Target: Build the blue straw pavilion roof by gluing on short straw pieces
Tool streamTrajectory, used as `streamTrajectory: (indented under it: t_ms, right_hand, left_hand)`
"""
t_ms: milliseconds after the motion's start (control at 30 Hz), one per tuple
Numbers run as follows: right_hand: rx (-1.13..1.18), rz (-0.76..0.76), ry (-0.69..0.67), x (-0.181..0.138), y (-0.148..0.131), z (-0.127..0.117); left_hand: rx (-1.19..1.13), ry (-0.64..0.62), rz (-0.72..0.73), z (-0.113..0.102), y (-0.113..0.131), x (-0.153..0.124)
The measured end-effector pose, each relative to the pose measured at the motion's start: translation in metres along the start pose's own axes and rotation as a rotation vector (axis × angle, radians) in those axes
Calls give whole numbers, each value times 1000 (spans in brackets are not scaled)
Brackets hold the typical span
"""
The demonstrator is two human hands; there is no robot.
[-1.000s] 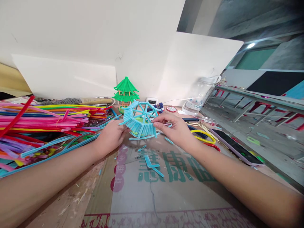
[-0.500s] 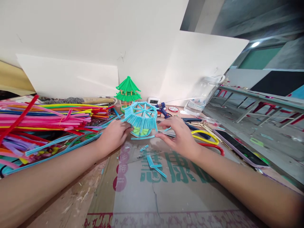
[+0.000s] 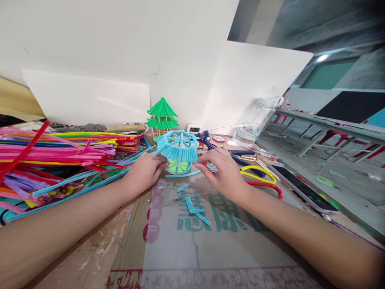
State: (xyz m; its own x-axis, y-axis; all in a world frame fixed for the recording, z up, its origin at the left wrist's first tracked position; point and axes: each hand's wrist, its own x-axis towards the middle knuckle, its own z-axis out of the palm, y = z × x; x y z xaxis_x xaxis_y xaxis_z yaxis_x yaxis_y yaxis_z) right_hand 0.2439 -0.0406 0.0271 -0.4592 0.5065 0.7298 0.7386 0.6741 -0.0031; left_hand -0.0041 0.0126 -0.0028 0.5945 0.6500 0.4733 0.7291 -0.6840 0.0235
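Observation:
A small blue pavilion model (image 3: 177,150) made of pipe cleaners stands at the middle, its slatted roof ring open on top over a pale green base. My left hand (image 3: 146,170) is closed at the model's left edge, fingertips against it. At the lower right edge of the roof, my right hand (image 3: 222,170) has thumb and fingertips brought together on the ends of the blue strips. A loose blue pipe cleaner (image 3: 183,175) lies in front of the base. Cut blue pieces (image 3: 192,208) and a clear ruler (image 3: 173,196) rest nearer me.
Bundles of coloured pipe cleaners (image 3: 57,148) lie at left. Behind stand a green pagoda model (image 3: 162,116), a timer (image 3: 194,128), a glue gun (image 3: 205,139) and a water jug (image 3: 255,122). Scissors (image 3: 263,182) and a phone (image 3: 302,188) lie at right.
My right hand's thumb and fingertips have come closer together at the roof's edge. The scissors' handles sit slightly further left in view. My left hand stays in place.

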Motion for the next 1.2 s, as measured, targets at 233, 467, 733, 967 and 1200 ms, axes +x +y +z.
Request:
streamTrajectory:
  t_ms: [233,467,733,967,1200]
  right_hand:
    - [150,128,-35,1,-3,0]
    - [802,579,-162,-6,-3,12]
    - [1097,660,-135,-8,-16,13]
    - [1088,701,-120,-8,-16,13]
    - [1046,717,-130,-8,-16,12]
  left_hand:
    - [0,-6,-17,1,1,0]
    - [17,43,-4,2,-4,-2]
    - [49,46,15,2,-7,-3]
    - [72,25,32,0,-7,-3]
    - [83,36,63,0,-7,-3]
